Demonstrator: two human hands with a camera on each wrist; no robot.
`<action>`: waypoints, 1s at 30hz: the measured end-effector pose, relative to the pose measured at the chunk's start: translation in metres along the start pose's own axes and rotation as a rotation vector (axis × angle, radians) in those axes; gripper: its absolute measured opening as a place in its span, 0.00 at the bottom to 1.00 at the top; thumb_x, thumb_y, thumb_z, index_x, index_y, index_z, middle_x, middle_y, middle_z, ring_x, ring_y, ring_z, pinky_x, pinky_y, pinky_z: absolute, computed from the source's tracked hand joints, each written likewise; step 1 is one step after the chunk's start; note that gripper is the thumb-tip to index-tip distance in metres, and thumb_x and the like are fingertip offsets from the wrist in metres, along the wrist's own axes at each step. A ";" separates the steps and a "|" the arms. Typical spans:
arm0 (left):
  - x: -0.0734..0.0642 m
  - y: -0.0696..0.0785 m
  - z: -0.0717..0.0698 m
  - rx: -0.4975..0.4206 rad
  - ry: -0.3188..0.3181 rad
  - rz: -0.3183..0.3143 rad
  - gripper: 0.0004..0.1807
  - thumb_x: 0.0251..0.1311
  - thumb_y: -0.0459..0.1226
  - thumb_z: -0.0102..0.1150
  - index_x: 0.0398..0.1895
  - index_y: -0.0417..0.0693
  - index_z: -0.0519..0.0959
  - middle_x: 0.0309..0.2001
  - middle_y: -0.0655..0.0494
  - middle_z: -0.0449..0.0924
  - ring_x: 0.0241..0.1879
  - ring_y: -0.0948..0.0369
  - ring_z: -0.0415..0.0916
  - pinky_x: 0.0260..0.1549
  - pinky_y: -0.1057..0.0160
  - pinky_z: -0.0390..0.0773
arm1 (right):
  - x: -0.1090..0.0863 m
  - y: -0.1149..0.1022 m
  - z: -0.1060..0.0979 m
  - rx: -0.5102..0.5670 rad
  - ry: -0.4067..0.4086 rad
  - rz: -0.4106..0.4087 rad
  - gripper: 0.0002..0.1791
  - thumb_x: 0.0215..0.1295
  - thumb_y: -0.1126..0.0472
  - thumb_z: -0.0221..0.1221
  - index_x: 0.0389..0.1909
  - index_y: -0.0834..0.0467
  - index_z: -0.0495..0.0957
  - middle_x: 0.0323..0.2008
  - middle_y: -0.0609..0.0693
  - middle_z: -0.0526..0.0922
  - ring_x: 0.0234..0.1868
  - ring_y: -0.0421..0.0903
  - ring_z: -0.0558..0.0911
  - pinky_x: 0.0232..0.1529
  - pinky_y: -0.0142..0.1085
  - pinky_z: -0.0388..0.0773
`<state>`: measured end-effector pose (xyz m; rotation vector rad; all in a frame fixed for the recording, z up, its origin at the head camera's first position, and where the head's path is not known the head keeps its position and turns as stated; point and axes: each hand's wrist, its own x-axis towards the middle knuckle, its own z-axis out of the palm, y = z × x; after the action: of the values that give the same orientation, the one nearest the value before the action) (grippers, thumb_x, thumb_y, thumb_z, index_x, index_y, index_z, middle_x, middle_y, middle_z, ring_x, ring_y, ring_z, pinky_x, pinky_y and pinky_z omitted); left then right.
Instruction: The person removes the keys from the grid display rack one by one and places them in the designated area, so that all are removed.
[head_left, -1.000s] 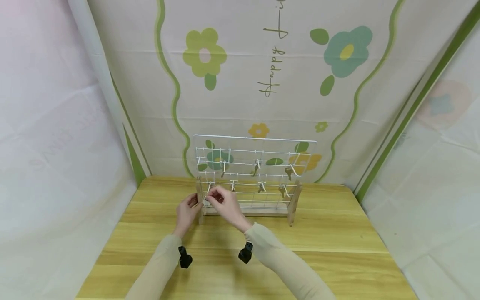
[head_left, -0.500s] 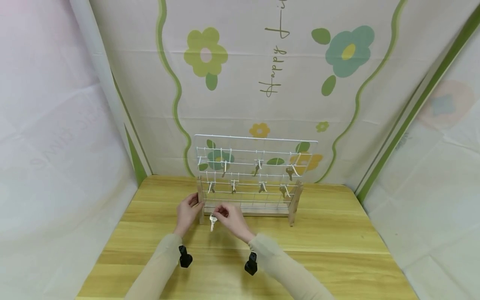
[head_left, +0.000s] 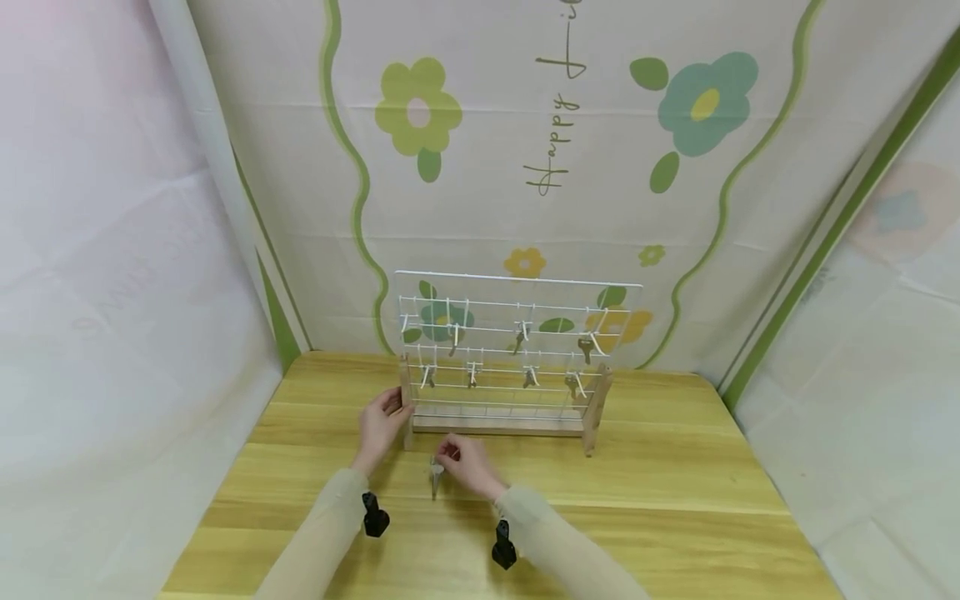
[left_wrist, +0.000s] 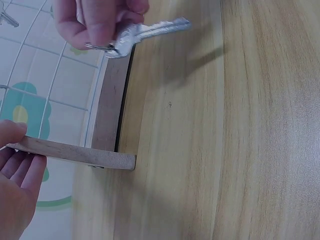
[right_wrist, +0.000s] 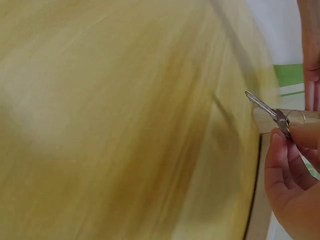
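My right hand (head_left: 468, 464) pinches the ring of a silver key (head_left: 437, 479) between thumb and fingers, in front of the rack's left end. Above the table, the key (left_wrist: 152, 31) points away from the fingers in the left wrist view; its thin ring (right_wrist: 296, 117) shows in the right wrist view. My left hand (head_left: 378, 427) grips the left wooden upright (left_wrist: 80, 152) of the white wire rack (head_left: 517, 278), thumb on one side and fingers on the other. Several keys hang from the rack's hooks, one of them a key (head_left: 586, 348) at the upper right.
The rack stands on a wood-grain table (head_left: 675, 500), its right wooden leg (head_left: 597, 408) opposite the gripped one. A hook (head_left: 406, 323) at the upper left carries no visible key. Behind rises a flower-printed cloth (head_left: 487, 192), with pale cloth on both sides.
My right hand has drawn back from the lower-left hook area toward the table front, bringing the key with it. My left hand stays on the upright.
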<state>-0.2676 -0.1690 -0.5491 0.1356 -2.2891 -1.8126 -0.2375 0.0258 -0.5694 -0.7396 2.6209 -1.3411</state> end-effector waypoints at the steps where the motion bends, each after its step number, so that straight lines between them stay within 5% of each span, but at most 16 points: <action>1: 0.000 -0.001 0.000 -0.001 0.001 0.002 0.25 0.60 0.26 0.63 0.61 0.29 0.73 0.60 0.29 0.76 0.60 0.39 0.77 0.58 0.52 0.82 | 0.000 0.003 0.002 -0.001 0.001 -0.005 0.03 0.67 0.64 0.61 0.38 0.60 0.82 0.32 0.51 0.86 0.29 0.32 0.78 0.28 0.23 0.78; 13: 0.001 -0.002 0.001 -0.012 0.017 0.007 0.24 0.60 0.25 0.63 0.60 0.27 0.74 0.58 0.27 0.76 0.59 0.39 0.77 0.57 0.54 0.83 | 0.007 0.013 0.020 -0.079 0.042 -0.023 0.02 0.65 0.65 0.63 0.33 0.60 0.82 0.31 0.51 0.87 0.28 0.32 0.78 0.29 0.22 0.76; 30: 0.001 -0.002 0.002 -0.035 0.015 -0.013 0.24 0.60 0.25 0.63 0.61 0.27 0.73 0.59 0.28 0.76 0.60 0.39 0.77 0.57 0.57 0.83 | 0.011 0.016 0.026 -0.049 0.079 0.020 0.03 0.62 0.66 0.65 0.30 0.61 0.83 0.29 0.52 0.86 0.27 0.33 0.75 0.28 0.23 0.73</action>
<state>-0.2688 -0.1679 -0.5510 0.1578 -2.2503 -1.8509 -0.2452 0.0096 -0.5969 -0.6785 2.7239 -1.3326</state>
